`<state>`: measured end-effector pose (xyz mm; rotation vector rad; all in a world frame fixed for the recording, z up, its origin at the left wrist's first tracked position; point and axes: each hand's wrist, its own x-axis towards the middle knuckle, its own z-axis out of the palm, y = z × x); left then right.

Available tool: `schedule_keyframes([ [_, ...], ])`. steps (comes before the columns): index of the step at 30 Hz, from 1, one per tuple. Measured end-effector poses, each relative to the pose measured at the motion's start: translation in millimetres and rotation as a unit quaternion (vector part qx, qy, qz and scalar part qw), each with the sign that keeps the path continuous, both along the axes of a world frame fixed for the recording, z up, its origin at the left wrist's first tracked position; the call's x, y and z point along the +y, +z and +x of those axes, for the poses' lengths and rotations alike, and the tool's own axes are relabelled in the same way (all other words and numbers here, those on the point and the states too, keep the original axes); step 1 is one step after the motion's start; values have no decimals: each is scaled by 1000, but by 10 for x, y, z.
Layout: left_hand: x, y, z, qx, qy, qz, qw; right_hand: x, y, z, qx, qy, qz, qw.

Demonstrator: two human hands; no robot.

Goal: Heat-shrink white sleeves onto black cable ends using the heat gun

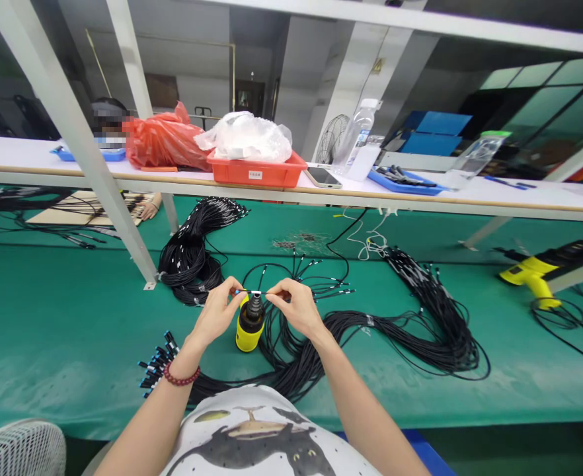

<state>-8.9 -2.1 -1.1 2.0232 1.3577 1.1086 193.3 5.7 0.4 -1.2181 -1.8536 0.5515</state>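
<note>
Between my two hands a thin black cable with a white sleeve (256,292) is stretched level. The fingers of my left hand (218,311) pinch its blue-tipped end, and my right hand (295,305) pinches it on the other side. Right below the sleeve, a yellow and black heat gun (250,330) stands upright with its nozzle pointing up. A thick bundle of black cables (291,373) runs under my forearms across the green mat (98,297). Blue-tipped connector ends (158,363) fan out beside my left wrist.
Coiled black cables (192,258) lie behind my left hand, and another bundle (440,324) to the right. A second yellow heat gun (534,271) lies far right. The shelf (172,182) above carries a red bin (256,173), bottles and a phone. Another person's hand (149,209) shows behind.
</note>
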Motion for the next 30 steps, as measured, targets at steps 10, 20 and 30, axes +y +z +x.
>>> schedule_keyframes([
  [10,11,-39,15,-7,-19,-5,1000,-57,74,14,-27,19,1,999],
  [20,136,-419,-210,3,36,-40,999,220,-579,288,85,-129,-120,981],
  [30,-271,-1779,-895,383,-71,-260,884,-397,-1737,514,-31,34,-350,936],
])
